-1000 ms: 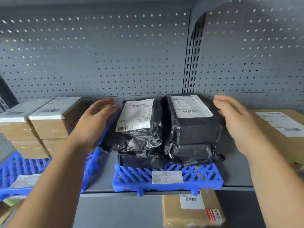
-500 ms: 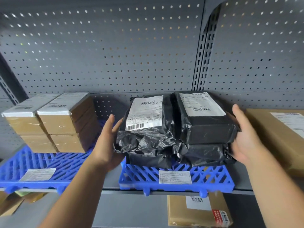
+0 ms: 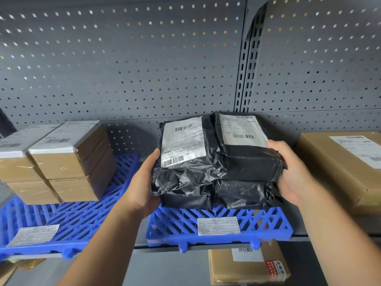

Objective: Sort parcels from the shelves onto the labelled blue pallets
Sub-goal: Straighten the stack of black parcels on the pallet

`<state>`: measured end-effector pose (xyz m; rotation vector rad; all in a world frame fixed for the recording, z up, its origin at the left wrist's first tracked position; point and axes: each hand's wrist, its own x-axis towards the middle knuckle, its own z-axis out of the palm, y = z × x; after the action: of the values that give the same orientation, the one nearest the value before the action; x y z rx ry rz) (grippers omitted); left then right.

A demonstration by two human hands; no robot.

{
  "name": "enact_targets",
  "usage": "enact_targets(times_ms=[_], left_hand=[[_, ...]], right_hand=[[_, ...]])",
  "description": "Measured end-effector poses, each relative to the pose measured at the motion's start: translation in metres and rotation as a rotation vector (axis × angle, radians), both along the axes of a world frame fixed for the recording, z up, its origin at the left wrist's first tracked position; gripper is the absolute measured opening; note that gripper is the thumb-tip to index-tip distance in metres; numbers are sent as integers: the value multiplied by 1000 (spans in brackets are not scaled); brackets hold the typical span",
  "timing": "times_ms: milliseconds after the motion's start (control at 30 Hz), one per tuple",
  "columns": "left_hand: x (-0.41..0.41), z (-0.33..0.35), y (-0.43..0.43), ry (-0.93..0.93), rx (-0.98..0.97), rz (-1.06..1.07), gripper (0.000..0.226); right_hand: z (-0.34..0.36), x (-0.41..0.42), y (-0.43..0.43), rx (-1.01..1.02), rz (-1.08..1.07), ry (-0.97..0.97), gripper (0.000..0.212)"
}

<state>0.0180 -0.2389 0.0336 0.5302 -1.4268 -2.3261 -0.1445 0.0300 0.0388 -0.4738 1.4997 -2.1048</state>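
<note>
A stack of black plastic-wrapped parcels [image 3: 218,172] with white shipping labels sits on a small blue pallet [image 3: 268,223] that carries a paper label on its front. My left hand [image 3: 142,188] presses against the stack's left side, thumb up by the left label. My right hand [image 3: 288,174] grips the stack's right side, thumb on top of the upper right parcel. The fingers of both hands are hidden behind the parcels. A second labelled blue pallet [image 3: 82,219] to the left holds stacked brown boxes [image 3: 59,164].
A large brown parcel [image 3: 342,170] lies on the grey shelf to the right, close to my right wrist. Another brown box [image 3: 245,265] sits on the shelf below. A grey perforated back panel [image 3: 144,69] closes the shelf behind.
Both hands came down from beside the stack's top and closed in on its left and right sides. The view moved nearer to the shelf.
</note>
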Motion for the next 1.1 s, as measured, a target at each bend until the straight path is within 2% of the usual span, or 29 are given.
enact_targets(times_ms=[133, 233, 367, 433, 500, 567, 633, 700, 733, 800, 833, 900, 1000, 1100], left_hand=[[-2, -2, -2, -14, -56, -46, 19], [-3, 0, -2, -7, -21, -54, 35], [-1, 2, -9, -10, -29, -156, 50], [-2, 4, -13, 64, -19, -173, 53], [1, 5, -13, 160, -37, -184, 52], [7, 1, -16, 225, -94, -184, 48], [12, -10, -22, 227, -255, -129, 49], [18, -19, -28, 180, -543, -88, 62], [23, -23, -28, 152, -595, -134, 74], [33, -30, -24, 153, -539, -342, 100], [37, -33, -22, 149, -543, -416, 105], [42, -37, -20, 77, -645, -432, 103], [36, -35, -15, -107, -891, -225, 92], [32, -35, -10, -152, -968, -91, 83]], right_hand=[[6, 2, -1, 50, -53, 14, 59], [9, 1, -1, 84, -52, -8, 65], [16, 8, 0, 130, -51, 9, 47], [15, 13, 2, 156, -15, 19, 47], [12, 18, 4, 128, -37, 26, 53], [5, 21, 9, -22, -120, 75, 64], [-1, 27, 18, -66, -131, 210, 84], [-10, 37, 22, 45, -74, 320, 97], [-16, 40, 22, 108, -68, 358, 105], [-25, 44, 19, 256, -92, 399, 114], [-25, 46, 16, 352, -108, 420, 113], [-24, 45, 11, 493, -128, 473, 90], [-25, 40, 9, 546, -138, 461, 76], [-26, 37, 6, 551, -108, 441, 65]])
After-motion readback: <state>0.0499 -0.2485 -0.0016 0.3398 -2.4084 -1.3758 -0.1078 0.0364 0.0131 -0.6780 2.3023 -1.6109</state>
